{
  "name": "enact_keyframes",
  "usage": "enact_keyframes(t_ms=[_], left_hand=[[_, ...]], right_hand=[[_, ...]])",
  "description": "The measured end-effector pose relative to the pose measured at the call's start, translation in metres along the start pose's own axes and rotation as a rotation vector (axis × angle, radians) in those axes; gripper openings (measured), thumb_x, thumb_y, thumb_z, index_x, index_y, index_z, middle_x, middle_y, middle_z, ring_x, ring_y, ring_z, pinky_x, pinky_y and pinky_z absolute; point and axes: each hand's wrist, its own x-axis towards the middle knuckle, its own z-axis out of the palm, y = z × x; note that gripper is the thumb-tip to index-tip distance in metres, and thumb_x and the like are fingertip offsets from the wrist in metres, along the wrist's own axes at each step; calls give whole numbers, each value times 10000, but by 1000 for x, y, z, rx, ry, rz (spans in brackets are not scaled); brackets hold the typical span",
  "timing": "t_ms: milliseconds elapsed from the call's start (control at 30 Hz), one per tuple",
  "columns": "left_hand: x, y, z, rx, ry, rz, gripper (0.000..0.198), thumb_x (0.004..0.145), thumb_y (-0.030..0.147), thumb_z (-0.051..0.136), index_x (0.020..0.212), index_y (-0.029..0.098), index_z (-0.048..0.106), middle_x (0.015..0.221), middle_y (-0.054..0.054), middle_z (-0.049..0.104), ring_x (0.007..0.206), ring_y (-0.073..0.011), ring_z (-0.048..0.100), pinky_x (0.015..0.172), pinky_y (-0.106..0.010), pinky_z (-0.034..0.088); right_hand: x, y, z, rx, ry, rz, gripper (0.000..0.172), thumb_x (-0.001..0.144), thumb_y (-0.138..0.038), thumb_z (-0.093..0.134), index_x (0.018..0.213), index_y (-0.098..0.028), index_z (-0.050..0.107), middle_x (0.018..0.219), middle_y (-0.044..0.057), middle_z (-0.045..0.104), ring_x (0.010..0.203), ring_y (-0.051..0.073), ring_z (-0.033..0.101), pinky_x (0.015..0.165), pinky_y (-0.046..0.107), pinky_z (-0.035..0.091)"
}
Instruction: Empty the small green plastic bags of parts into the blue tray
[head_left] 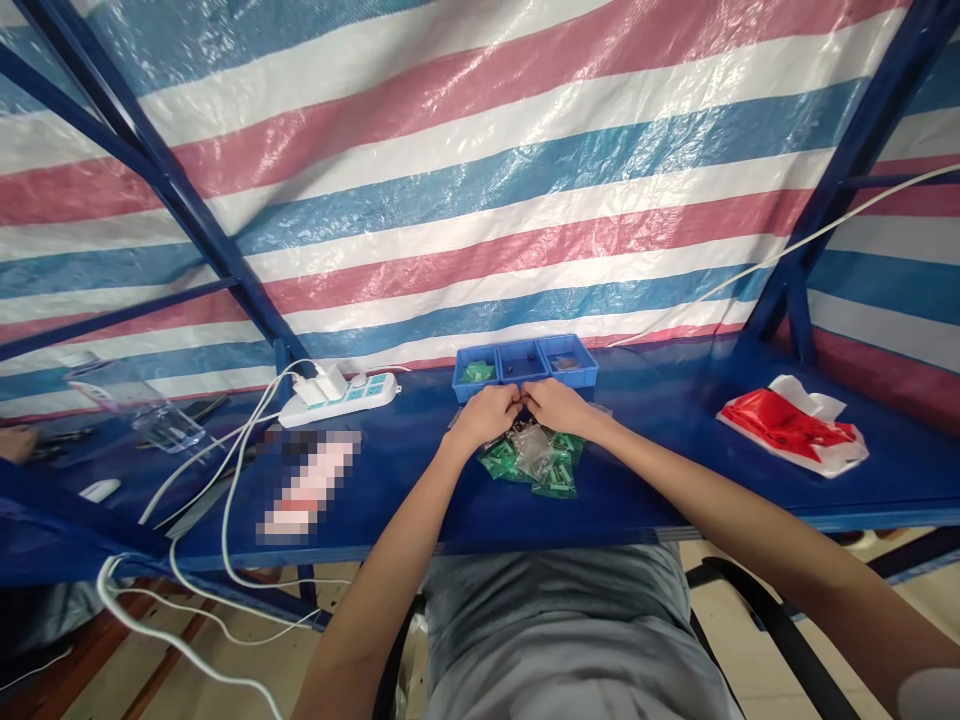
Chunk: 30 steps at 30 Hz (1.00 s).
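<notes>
My left hand (489, 412) and my right hand (555, 405) meet fingertip to fingertip just in front of a blue three-compartment tray (466, 390). The fingers of both are bent and pressed together; whatever they pinch is too small to make out. Below them lies a pile of small green packets (556, 474), with a clear bag (532, 450) on top and some dark bits near the fingertips. In the tray, the left compartment holds green pieces (478, 372), the middle one a few small dark pieces, and the right one brownish pieces (564, 363).
A white power strip (345, 402) with plugs and trailing cables is at the left, near a blurred-out flat item (311, 485). Further left are a clear bottle (161, 420) and another person's hand (16, 443). A red and white packet (795, 425) lies at the right.
</notes>
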Motion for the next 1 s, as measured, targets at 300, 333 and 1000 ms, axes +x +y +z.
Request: enact_keyframes(t_ms=[300, 333, 1000], left_hand=[[1, 2, -2, -24, -8, 11, 170, 965, 269, 477, 948, 192, 627, 938, -88, 698, 849, -226, 647, 677, -292, 431], [1, 2, -2, -27, -11, 9, 176, 968, 271, 474, 949, 192, 630, 938, -89, 699, 848, -228, 648, 679, -293, 433], [2, 4, -3, -46, 2, -12, 281, 1022, 331, 421, 961, 184, 652, 941, -98, 709, 854, -232, 662, 728, -299, 459]], right_hand=[[-2, -1, -6, 0, -19, 33, 231, 1028, -202, 376, 1046, -167, 604, 997, 132, 680, 847, 224, 634, 637, 276, 330], [-2, -1, -6, -1, -21, 32, 226, 1025, -194, 378, 1045, -169, 602, 997, 131, 680, 845, 223, 634, 637, 275, 329], [-4, -2, -7, 8, -23, 26, 230, 1022, -205, 384, 1059, -168, 608, 1022, 134, 681, 919, 245, 642, 642, 280, 355]])
